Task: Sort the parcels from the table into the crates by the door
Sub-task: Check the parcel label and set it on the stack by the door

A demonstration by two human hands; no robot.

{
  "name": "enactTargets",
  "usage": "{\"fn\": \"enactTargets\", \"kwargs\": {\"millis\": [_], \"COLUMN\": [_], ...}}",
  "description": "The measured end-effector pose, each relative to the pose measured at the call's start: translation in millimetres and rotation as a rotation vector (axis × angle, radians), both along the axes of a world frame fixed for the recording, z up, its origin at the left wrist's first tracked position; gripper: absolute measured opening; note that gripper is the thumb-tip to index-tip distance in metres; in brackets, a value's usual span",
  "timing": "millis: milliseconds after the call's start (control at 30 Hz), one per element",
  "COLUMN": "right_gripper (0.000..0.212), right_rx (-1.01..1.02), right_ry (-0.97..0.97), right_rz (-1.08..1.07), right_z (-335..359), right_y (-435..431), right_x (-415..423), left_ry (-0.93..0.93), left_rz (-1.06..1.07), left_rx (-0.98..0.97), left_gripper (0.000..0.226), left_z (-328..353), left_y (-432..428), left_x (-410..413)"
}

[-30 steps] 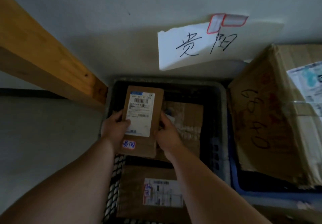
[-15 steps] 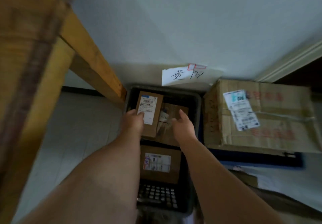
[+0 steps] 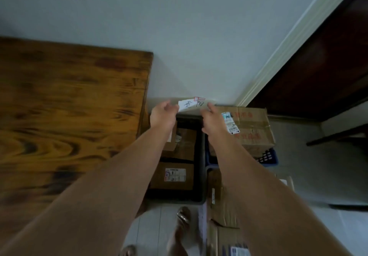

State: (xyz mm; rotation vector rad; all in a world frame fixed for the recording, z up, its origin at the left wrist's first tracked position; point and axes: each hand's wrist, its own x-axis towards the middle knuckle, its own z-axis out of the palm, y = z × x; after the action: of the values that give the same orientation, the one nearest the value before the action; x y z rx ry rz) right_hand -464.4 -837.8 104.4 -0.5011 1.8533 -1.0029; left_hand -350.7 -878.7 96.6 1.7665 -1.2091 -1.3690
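Left hand (image 3: 162,114): is hovering over the far end of the black plastic crate (image 3: 179,200), fingers loosely curled and grasping nothing; its fingertips are overlapping the left edge of the white paper note with handwritten characters (image 3: 191,104), and contact cannot be told.
Right hand (image 3: 214,120): is hanging over the crate's far right corner, fingers relaxed and grasping nothing, just below the note's right end.
Flat brown cardboard parcel with a white label (image 3: 169,147): is lying in the far left part of the black crate, mostly hidden behind the left wrist and forearm.
Brown tape-wrapped parcel (image 3: 187,144): is lying just beside it, to its right, in the same crate.
Brown box parcel with a printed label (image 3: 173,176): is sitting in the near half of the black crate, label facing up.
Blue plastic crate (image 3: 268,158): is standing to the right of the black one, touching it.
Large brown cardboard carton with red print (image 3: 253,130): is resting in the blue crate and overhanging its rim.
Note: is hanging on the pale wall, fixed by a red-bordered sticker at its top right.
Dark-stained wooden table (image 3: 69,106): is filling the left side, its corner near the black crate.
Dark brown door (image 3: 328,66): is standing at the right, behind the blue crate.
Flattened cardboard boxes (image 3: 225,216): are lying on the tiled floor nearer the camera, just right of a sandalled foot (image 3: 183,216).
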Motion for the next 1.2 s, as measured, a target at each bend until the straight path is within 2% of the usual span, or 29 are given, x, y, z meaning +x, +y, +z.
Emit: {"fn": "enactTargets", "kwargs": {"millis": [333, 467, 633, 833, 1000, 1200], "right_gripper": [0.047, 0.045, 0.047, 0.046, 0.044, 0.045], "right_rx": [-0.18, -0.261, -0.293, -0.381, -0.466, -0.553], "right_ry": [0.04, -0.039, -0.038, 0.123, 0.135, 0.094], "right_rz": [-0.169, -0.172, -0.186, -0.033, 0.12, 0.278], "right_z": [91, 112, 131, 160, 185, 212], "right_y": [87, 111, 119, 112, 93, 42], "right_x": [110, 153, 196, 235, 294, 422], "left_ry": [0.113, 0.11, 0.119, 0.193, 0.233, 0.23], "left_rz": [-0.141, -0.11, -0.026, 0.102, 0.159, 0.295], "left_rx": [-0.167, -0.242, -0.27, -0.311, -0.353, -0.443], "left_gripper": [0.049, 0.048, 0.047, 0.046, 0.046, 0.048], "left_z": [112, 142, 161, 181, 200, 221], "left_y": [66, 81, 94, 108, 112, 86], "left_x": [132, 190, 238, 286, 342, 481]}}
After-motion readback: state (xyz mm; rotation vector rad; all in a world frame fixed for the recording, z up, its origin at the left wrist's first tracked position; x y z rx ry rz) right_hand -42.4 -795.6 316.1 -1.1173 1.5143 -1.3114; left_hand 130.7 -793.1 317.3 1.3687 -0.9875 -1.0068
